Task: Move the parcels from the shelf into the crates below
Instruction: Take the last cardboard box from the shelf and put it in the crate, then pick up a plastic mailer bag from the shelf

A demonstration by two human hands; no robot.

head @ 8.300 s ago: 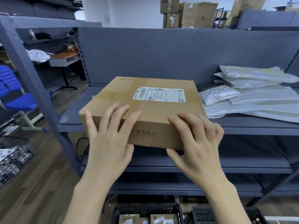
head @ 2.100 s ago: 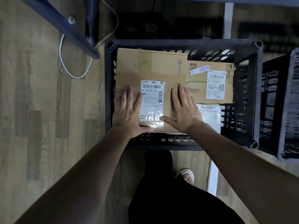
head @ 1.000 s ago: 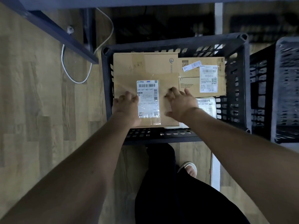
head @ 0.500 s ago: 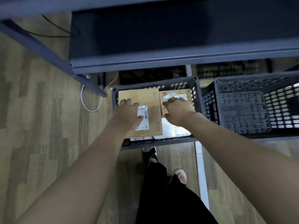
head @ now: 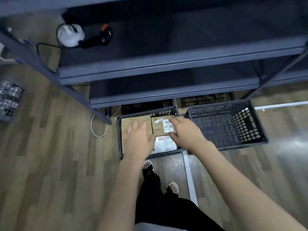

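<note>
Below, two dark crates stand side by side on the wood floor under the grey shelf unit [head: 166, 64], and three parcels can be counted in one of them.

The left hand [head: 137, 140] is spread flat, fingers straight and slightly apart, holding nothing; it hangs over the large cardboard box [head: 131, 121], and whether it touches the box cannot be told. The right hand [head: 185, 132] is likewise released, fingers extended and relaxed, gripping nothing, its fingertips near the labelled smaller cardboard box [head: 158, 125]; contact cannot be told here either.

The filled crate [head: 119, 130] sits directly under both hands. In it, the large box lies beneath the left hand, the smaller box lies between the two hands toward their fingertips, and a white parcel [head: 164, 144] lies between the wrists, nearer the person. The empty crate [head: 233, 124] stands just to the outside of the right hand, apart from it.

Far beyond the left fingertips, a black handheld scanner [head: 96, 39] with a cable lies on a shelf beside a white object [head: 71, 36]. Well out to the left hand's outer side, another basket [head: 10, 100] stands on the floor.
</note>
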